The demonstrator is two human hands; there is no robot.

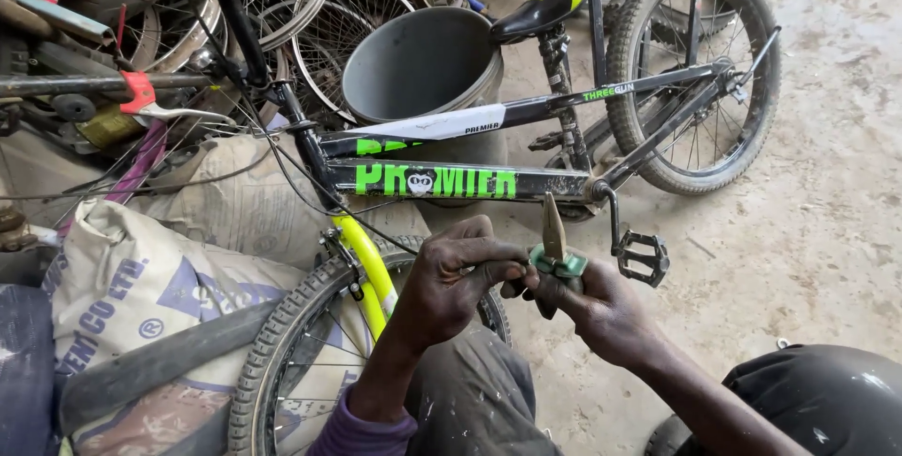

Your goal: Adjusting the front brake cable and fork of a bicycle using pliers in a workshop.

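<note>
Both hands meet low centre, over the person's lap. Right hand [606,310] is wrapped around the green handles of a pair of pliers [556,254], jaws closed and pointing up toward 12 o'clock, tip just in front of the bike frame's lower tube. Left hand [456,273] sits at 9 o'clock of the pliers, fingers curled, thumb and fingertips pinched at the base of the pliers head; whether something small is pinched there cannot be told. Purple sleeve cuff shows on the left forearm, grey trousers below. Small black and neon-green child's bicycle [442,179] lies across the middle of the view, front wheel [301,343] at 7 o'clock of the hands with its yellow-green fork, rear wheel [700,71] at 1 o'clock. Black pedal [644,257] on its crank is just beside the right hand at 2 o'clock, not touching. Black saddle with yellow patch [545,5] at 12 o'clock. Grey plastic bucket [423,71] stands behind the frame, at 11 o'clock of the hands. Printed cement sack [141,278] at 9 o'clock, against the front tyre. Pile of bare spoked rims [310,5] at top left. Concrete floor [808,231] to the right.
</note>
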